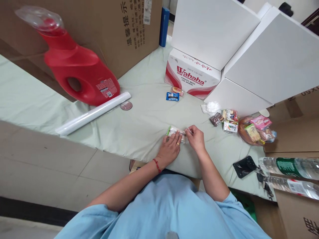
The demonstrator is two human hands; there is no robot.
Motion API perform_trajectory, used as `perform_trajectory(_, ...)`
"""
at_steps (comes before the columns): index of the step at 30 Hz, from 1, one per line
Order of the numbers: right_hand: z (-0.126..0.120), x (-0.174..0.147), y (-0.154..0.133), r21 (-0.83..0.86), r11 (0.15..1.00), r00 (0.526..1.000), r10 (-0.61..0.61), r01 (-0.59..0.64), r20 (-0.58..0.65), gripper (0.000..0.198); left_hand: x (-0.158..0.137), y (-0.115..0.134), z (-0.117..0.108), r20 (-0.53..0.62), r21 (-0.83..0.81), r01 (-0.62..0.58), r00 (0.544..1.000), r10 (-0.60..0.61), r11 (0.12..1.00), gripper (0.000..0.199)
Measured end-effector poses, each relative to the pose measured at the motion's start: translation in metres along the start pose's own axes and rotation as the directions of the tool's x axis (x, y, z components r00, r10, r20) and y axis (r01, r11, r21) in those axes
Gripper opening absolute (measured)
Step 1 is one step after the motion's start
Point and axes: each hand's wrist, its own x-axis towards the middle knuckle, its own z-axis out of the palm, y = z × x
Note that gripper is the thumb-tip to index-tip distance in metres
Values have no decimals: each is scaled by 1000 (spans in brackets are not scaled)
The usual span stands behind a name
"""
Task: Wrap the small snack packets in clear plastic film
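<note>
A small clear-wrapped packet with a green edge (171, 130) lies flat near the front edge of the table. My left hand (170, 147), with a ring and a red wrist cord, rests on it with fingers stretched out, pressing it to the cloth. At the packet's right end, my right hand (195, 137) is closed in a pinch on a bit of clear wrapping. The packet's contents are partly hidden under my left fingers.
Ahead lie a blue packet (172, 96) and a wrapped biscuit (177, 90) before a Wahaha carton (191, 74). To the right are snack packets (230, 126), a filled bowl (245, 132), a phone (244, 166) and bottles (289, 167). A red jug (84, 71) and white roll (94, 113) stand left.
</note>
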Motion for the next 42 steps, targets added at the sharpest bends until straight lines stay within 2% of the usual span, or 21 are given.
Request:
perform_trajectory(3, 22, 6, -17, -130, 991, 998, -15, 24, 69, 15, 0, 0, 3, -11, -23, -15, 1000, 15, 1000, 54)
perform_trajectory(6, 37, 1, -26, -220, 973, 995, -50, 68, 88, 21, -1, -6, 6, -62, -112, -27, 998, 20, 993, 48)
perform_trajectory(9, 42, -12, -28, -246, 961, 991, -107, 124, 82, 31, -4, -16, 8, -151, -314, -33, 988, -15, 949, 51)
perform_trajectory(11, 43, -20, -30, -251, 955, 987, -142, 156, 75, 36, -5, -24, 9, -230, -470, -69, 972, -47, 880, 59)
perform_trajectory(14, 48, -29, -35, -314, 933, 984, -166, 177, 60, 40, -9, -32, 8, -318, -637, -101, 937, -142, 764, 54)
perform_trajectory(18, 59, -34, -40, -468, 863, 981, -191, 190, 46, 45, -19, -36, 2, -329, -747, 22, 857, -398, 664, 34)
perform_trajectory(21, 66, -36, -41, -537, 813, 970, -240, 227, 46, 57, -30, -40, -2, -306, -764, 112, 804, -510, 635, 33)
perform_trajectory(29, 63, -26, -51, -589, 776, 974, -189, 224, 122, 69, -38, -46, -1, -287, -706, 190, 804, -521, 683, 24)
perform_trajectory(35, 53, -20, -57, -573, 768, 953, -170, 287, 249, 73, -45, -48, -3, -322, -665, 239, 762, -561, 707, 22)
perform_trajectory(37, 52, -18, -58, -578, 767, 953, -145, 278, 266, 70, -49, -49, -5, -318, -645, 266, 759, -568, 716, 21)
perform_trajectory(42, 47, -17, -61, -562, 777, 945, -124, 283, 304, 47, -61, -49, -11, -290, -635, 287, 772, -565, 717, 20)
